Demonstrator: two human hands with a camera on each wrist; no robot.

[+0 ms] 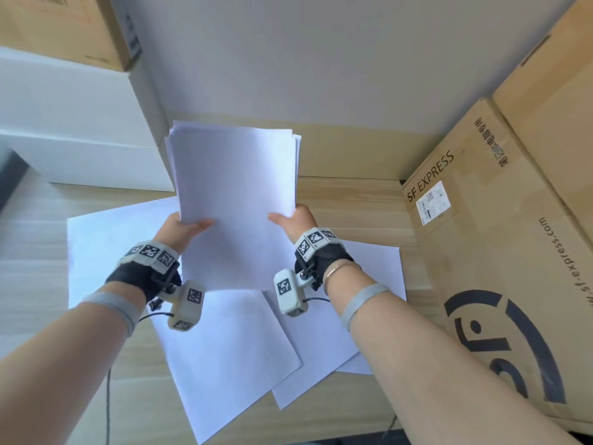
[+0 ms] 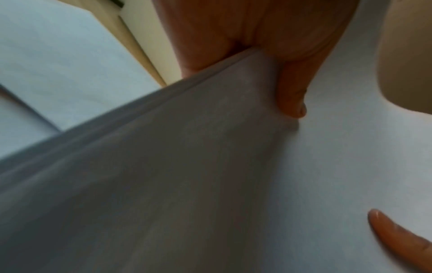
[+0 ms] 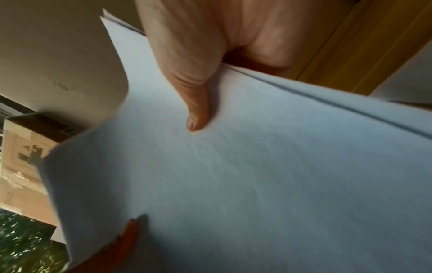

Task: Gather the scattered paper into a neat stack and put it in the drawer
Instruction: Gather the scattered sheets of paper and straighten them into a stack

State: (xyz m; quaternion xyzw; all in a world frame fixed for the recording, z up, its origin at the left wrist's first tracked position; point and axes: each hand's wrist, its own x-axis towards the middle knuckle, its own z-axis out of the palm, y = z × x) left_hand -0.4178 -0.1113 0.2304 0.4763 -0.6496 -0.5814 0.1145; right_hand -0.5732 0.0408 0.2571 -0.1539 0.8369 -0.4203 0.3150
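Right now both hands hold one sheaf of plain white paper sheets point(image 1: 236, 194) up above the pale wooden tabletop point(image 1: 353, 200), tilted away from the person. The left hand point(image 1: 179, 228) pinches the sheaf's left edge, thumb point(image 2: 292, 92) laid flat on the near face and the other fingers hidden behind the sheets; the right hand point(image 1: 296, 220) pinches the right edge the same way, its thumb point(image 3: 194, 103) pressed on the top sheet. At the far end the sheaf's edges are not flush — several corners stick out a little.

More loose white sheets point(image 1: 231, 348) lie flat on the tabletop beneath the sheaf, fanned out at different angles and overlapping: one reaches out to the left, one points toward the near edge, others spread to the right.

A large brown cardboard box printed "SF EXPRESS" point(image 1: 500, 252) stands at the right — touching the nearest sheet's corner or just beside it, I cannot tell. White rectangular boxes point(image 1: 80, 130) are stacked at the far left, with a brown cardboard carton point(image 1: 64, 27) on top.
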